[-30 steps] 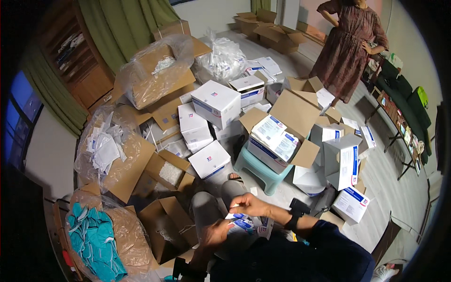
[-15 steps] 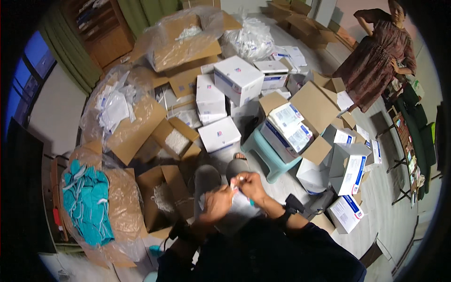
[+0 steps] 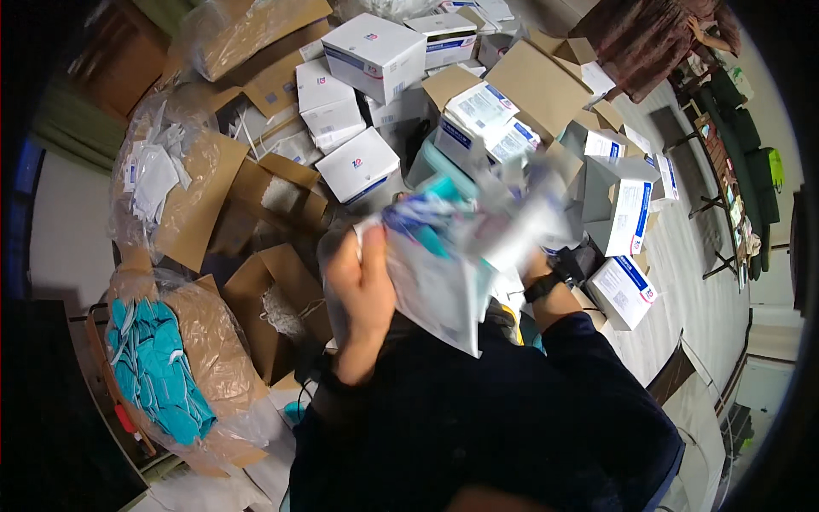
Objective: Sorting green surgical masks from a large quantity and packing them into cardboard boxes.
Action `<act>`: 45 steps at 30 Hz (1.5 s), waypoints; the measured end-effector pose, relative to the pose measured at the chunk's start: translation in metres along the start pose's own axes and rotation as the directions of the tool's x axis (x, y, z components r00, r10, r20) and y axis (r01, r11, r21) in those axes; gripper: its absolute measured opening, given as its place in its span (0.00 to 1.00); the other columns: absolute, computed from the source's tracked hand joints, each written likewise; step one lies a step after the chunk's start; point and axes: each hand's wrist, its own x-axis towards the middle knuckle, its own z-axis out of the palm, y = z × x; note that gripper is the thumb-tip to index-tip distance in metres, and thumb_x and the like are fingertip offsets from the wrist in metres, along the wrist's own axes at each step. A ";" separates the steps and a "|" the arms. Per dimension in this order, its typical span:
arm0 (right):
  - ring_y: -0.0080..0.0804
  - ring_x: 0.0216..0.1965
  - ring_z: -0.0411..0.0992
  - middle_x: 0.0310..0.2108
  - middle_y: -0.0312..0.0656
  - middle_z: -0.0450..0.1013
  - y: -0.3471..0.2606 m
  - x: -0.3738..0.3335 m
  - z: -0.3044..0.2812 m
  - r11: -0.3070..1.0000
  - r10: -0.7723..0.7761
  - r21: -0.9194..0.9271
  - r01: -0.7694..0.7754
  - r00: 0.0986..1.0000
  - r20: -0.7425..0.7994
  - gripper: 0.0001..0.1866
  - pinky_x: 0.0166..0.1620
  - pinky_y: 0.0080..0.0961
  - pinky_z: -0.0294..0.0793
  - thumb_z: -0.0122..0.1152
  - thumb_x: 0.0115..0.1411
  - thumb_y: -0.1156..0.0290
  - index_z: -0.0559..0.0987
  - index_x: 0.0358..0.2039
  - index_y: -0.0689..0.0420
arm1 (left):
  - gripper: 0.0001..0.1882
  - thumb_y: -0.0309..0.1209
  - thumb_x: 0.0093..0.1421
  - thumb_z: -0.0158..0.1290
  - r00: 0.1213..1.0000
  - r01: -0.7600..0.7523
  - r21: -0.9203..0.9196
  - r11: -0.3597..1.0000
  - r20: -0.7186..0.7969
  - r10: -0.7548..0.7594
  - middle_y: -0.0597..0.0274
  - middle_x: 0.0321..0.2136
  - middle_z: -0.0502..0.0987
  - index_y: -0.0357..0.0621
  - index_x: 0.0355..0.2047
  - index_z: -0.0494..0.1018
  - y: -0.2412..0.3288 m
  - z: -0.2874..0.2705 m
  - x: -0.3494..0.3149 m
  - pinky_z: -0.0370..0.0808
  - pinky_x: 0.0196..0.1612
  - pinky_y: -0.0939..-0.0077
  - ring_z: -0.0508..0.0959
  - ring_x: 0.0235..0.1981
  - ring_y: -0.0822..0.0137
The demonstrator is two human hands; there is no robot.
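The pouch [image 3: 444, 273] has risen toward the face, left hand [image 3: 363, 286] gripping its edge, right hand hidden behind it; opening it seems next

We see our left hand [image 3: 363, 286] raised in front of the chest, its back toward the camera, fingers [image 3: 375, 256] held close together and pointing up, curled round the edge of what it holds. Its forearm drops straight down into a dark sleeve [image 3: 341, 401]. Our right hand [image 3: 533, 243] is mostly hidden and blurred, so we cannot tell how its fingers lie. Only the wrist shows clearly, wearing a dark wristband [image 3: 543, 287], with the dark-sleeved forearm [image 3: 589, 341] slanting down toward the body. Both arms are bent, hands near each other.
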 end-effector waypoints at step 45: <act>0.39 0.39 0.76 0.37 0.41 0.76 -0.203 -0.060 -0.006 -0.643 -0.443 -0.548 0.535 0.324 0.836 0.21 0.37 0.31 0.78 0.58 0.49 0.81 0.79 0.45 0.56 | 0.29 0.52 0.66 0.46 0.482 0.876 -0.349 0.334 0.612 -0.627 0.55 0.53 0.73 0.43 0.57 0.66 -0.101 0.257 0.140 0.72 0.54 0.55 0.74 0.52 0.57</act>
